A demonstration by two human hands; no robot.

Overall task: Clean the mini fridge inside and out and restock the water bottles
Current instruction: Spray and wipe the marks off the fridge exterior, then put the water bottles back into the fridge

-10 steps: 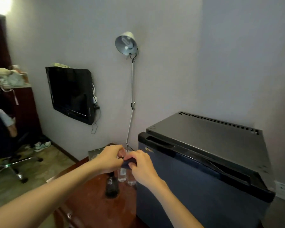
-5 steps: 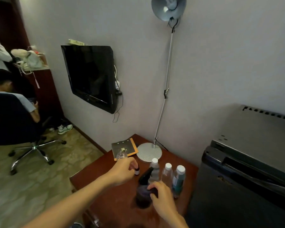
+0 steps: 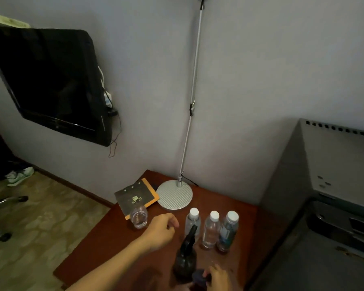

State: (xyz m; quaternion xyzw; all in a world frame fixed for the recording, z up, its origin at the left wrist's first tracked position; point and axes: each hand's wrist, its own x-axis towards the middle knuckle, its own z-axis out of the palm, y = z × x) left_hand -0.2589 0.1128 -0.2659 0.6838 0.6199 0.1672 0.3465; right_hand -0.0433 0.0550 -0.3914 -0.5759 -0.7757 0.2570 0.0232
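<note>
Right hand (image 3: pixel 219 278) has dropped beside the spray bottle (image 3: pixel 185 263), pinching a dark cloth (image 3: pixel 199 277); left hand (image 3: pixel 162 229) loose, empty. I'd grab the neck squarely.

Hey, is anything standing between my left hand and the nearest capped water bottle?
Nothing visible does. The left hand hovers just left of the nearest capped water bottle, with only bare table between them. The dark spray bottle stands nearer you, in front of that bottle, not in the gap.
</note>
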